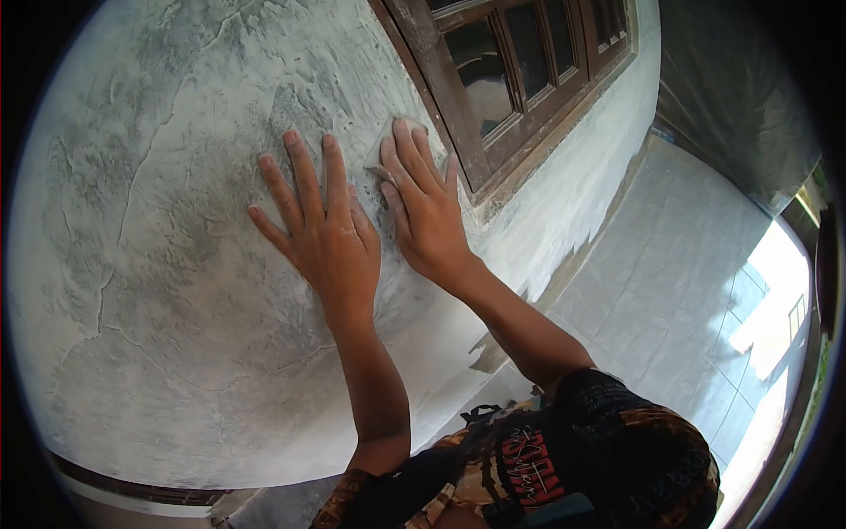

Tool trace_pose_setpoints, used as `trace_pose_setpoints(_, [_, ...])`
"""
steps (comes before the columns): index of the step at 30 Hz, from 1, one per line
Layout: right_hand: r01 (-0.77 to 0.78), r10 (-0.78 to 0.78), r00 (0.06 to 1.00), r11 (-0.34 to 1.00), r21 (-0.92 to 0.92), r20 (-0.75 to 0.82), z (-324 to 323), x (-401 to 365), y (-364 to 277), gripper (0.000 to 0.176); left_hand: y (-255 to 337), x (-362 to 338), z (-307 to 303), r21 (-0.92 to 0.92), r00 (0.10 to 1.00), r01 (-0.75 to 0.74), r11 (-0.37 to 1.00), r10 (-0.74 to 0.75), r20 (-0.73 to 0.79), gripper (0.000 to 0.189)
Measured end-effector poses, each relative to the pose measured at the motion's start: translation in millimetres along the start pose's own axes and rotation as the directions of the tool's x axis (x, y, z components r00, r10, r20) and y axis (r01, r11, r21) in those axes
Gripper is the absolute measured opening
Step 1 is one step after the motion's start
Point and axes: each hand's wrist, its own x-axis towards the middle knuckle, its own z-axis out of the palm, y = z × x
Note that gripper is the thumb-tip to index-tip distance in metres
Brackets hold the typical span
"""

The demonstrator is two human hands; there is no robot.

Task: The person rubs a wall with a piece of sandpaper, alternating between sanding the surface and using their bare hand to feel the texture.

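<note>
My left hand [333, 234] lies flat with its fingers spread on a grey-white plastered wall [194, 256], and nothing is in it. Just to its right, my right hand [432, 207] presses a small greyish piece of sandpaper [379, 158] against the same wall, close to the window frame. Most of that sheet is hidden under the fingers; a corner and a folded edge stick out on the left. Pale dust marks both hands. Around them the plaster is rough and blotchy, with thin cracks running down the left part.
A brown wooden window [520, 84] with glass panes sits in the wall at upper right. Grey floor tiles [652, 256] run along the wall's foot, sunlit at far right. A dark sheet [736, 97] hangs at the upper right.
</note>
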Motion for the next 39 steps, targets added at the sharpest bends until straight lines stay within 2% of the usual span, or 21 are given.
trace_pose_setpoints(3, [0.046, -0.047, 0.996, 0.999, -0.008, -0.076, -9.6, 46.8, -0.2, 0.048, 1.4, -0.4, -4.2, -0.027, 1.0, 0.005, 1.0, -0.005, 0.007, 0.05])
trace_pose_setpoints(4, [0.05, -0.05, 0.996, 0.999, -0.008, -0.078, -7.3, 30.5, -3.4, 0.048, 0.0, -1.2, -4.0, -0.027, 1.0, 0.006, 1.0, -0.006, 0.004, 0.05])
trace_pose_setpoints(6, [-0.038, 0.039, 0.992, 0.999, -0.017, 0.12, -7.3, -14.0, -16.5, 0.046, -0.6, -1.4, -1.5, -0.024, 1.0, -0.005, 1.0, 0.005, 0.001, 0.05])
trace_pose_setpoints(8, [-0.023, 0.029, 0.994, 0.998, -0.059, 0.105, -4.1, -4.0, -9.6, 0.046, 0.7, 2.6, -0.4, -0.025, 1.0, -0.001, 1.0, 0.001, -0.003, 0.051])
trace_pose_setpoints(10, [-0.032, 0.032, 0.995, 0.999, 0.0, -0.096, -11.4, 45.6, -3.8, 0.045, -0.1, -2.6, -4.0, -0.012, 1.0, 0.005, 1.0, -0.005, 0.024, 0.051])
trace_pose_setpoints(12, [-0.051, 0.058, 0.993, 0.996, 0.071, -0.099, -12.4, 50.8, -1.3, 0.046, 1.3, -0.3, -5.4, -0.027, 1.0, 0.01, 1.0, -0.01, 0.019, 0.052])
trace_pose_setpoints(14, [-0.043, 0.044, 0.999, 0.999, 0.019, -0.023, -7.5, 15.6, -6.4, 0.046, -0.9, -1.4, -5.0, -0.036, 1.0, 0.002, 0.999, -0.001, 0.014, 0.051])
trace_pose_setpoints(15, [-0.082, 0.079, 0.993, 0.996, 0.025, 0.092, -5.2, -8.3, -13.1, 0.047, -0.1, -1.3, -3.4, -0.052, 1.0, -0.008, 0.999, 0.009, 0.01, 0.05])
trace_pose_setpoints(16, [-0.087, 0.083, 0.988, 0.996, 0.024, 0.128, -4.4, -16.7, -20.8, 0.047, 0.6, -0.3, -2.0, -0.055, 1.0, -0.011, 0.998, 0.011, -0.001, 0.05])
trace_pose_setpoints(18, [-0.071, 0.07, 0.997, 0.996, 0.052, 0.029, -6.8, 12.4, -9.4, 0.047, -0.4, -1.6, -1.2, -0.02, 1.0, 0.007, 1.0, -0.007, 0.012, 0.053])
trace_pose_setpoints(20, [-0.089, 0.103, 0.992, 0.981, 0.173, -0.078, -15.2, 52.3, 1.7, 0.046, 0.5, -2.4, -1.7, -0.041, 1.0, 0.007, 0.999, -0.007, 0.011, 0.052])
trace_pose_setpoints(22, [-0.094, 0.111, 0.991, 0.975, 0.202, -0.078, -10.0, 40.7, -4.3, 0.046, 1.1, -2.0, -2.6, -0.067, 1.0, 0.005, 0.998, -0.005, -0.001, 0.051])
trace_pose_setpoints(25, [-0.108, 0.105, 0.984, 0.994, 0.014, 0.146, -5.3, -15.0, -24.5, 0.047, 1.1, -1.1, -1.8, -0.058, 1.0, 0.01, 0.998, -0.01, 0.002, 0.05])
trace_pose_setpoints(26, [-0.104, 0.101, 0.985, 0.994, 0.015, 0.139, -3.7, -3.5, -16.2, 0.047, -0.3, -0.5, -0.1, -0.058, 1.0, 0.004, 0.998, -0.004, -0.002, 0.05])
trace_pose_setpoints(28, [-0.121, 0.13, 0.99, 0.984, 0.135, -0.06, -10.9, 37.7, 0.3, 0.047, -1.0, -4.7, -1.4, -0.056, 1.0, 0.004, 0.998, -0.002, 0.019, 0.05])
trace_pose_setpoints(30, [-0.171, 0.182, 0.982, 0.97, 0.174, -0.049, -13.4, 47.1, 1.4, 0.048, 1.2, -2.1, -3.5, -0.05, 1.0, 0.02, 0.999, -0.02, 0.011, 0.05])
trace_pose_setpoints(32, [-0.081, 0.082, 0.997, 0.996, 0.039, -0.014, -4.8, 16.8, -11.1, 0.048, 1.5, -2.2, -2.7, -0.04, 1.0, 0.025, 0.999, -0.025, 0.013, 0.05])
trace_pose_setpoints(34, [-0.14, 0.133, 0.983, 0.989, 0.044, 0.131, -3.0, -17.4, -25.8, 0.048, 2.3, -0.7, -1.2, -0.033, 0.999, 0.033, 0.999, -0.033, 0.005, 0.05])
trace_pose_setpoints(36, [-0.099, 0.099, 0.995, 0.995, 0.021, -0.001, -0.8, 10.1, -7.3, 0.048, -0.3, -3.0, -0.2, -0.038, 1.0, 0.02, 0.999, -0.019, 0.014, 0.05])
trace_pose_setpoints(38, [-0.154, 0.175, 0.981, 0.966, 0.209, -0.085, -12.5, 50.4, 1.4, 0.047, 0.6, -4.3, -3.3, -0.042, 0.999, 0.022, 0.999, -0.021, 0.03, 0.051])
trace_pose_setpoints(39, [-0.136, 0.159, 0.983, 0.965, 0.225, -0.088, -11.4, 53.8, 3.7, 0.047, 0.8, -3.8, -4.4, -0.048, 0.999, 0.024, 0.999, -0.023, 0.03, 0.051])
